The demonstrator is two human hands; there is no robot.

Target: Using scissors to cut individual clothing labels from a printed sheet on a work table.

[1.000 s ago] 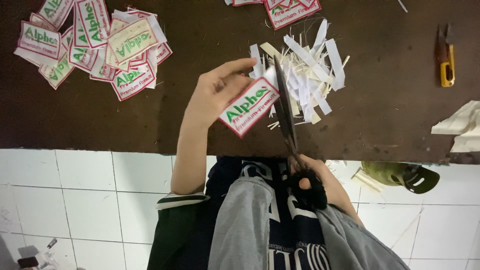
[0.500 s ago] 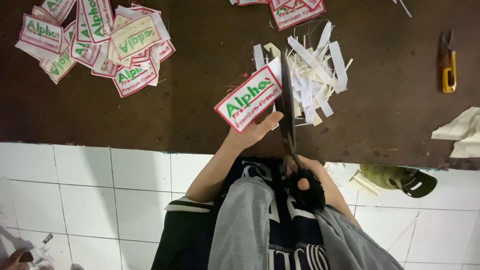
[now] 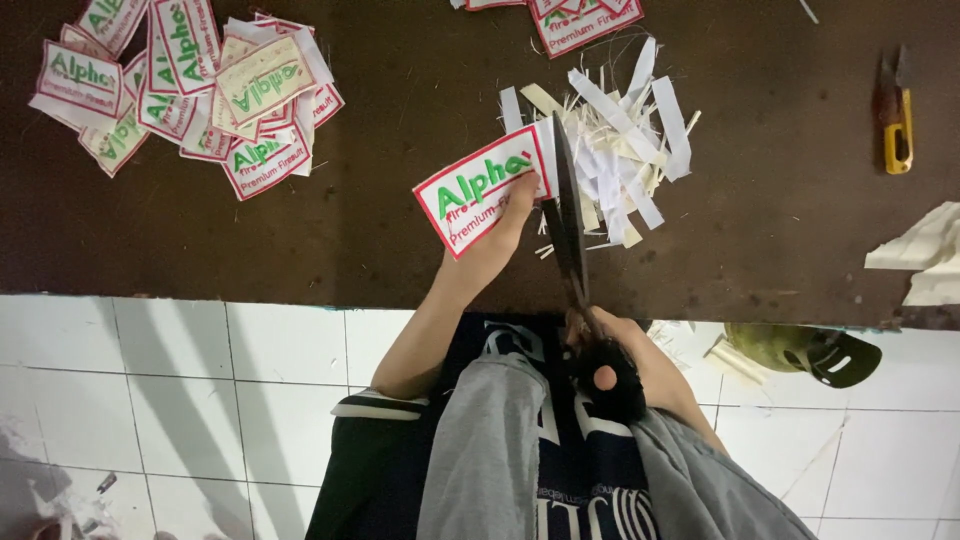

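My left hand pinches a white rectangular patch with a red border and green lettering, held above the dark brown table. My right hand grips the black handles of long scissors, whose blades run up along the patch's right edge. Just beyond the blades lies a heap of white trimmed strips.
A pile of several matching patches lies at the table's far left, more patches at the top edge. A yellow-handled snipper and pale scraps sit at the right. A green sandal rests on the white tiled floor.
My left hand has turned the patch and shifted its grip beneath it, bringing the right edge against the scissor blades. The scissors have stayed roughly in place.
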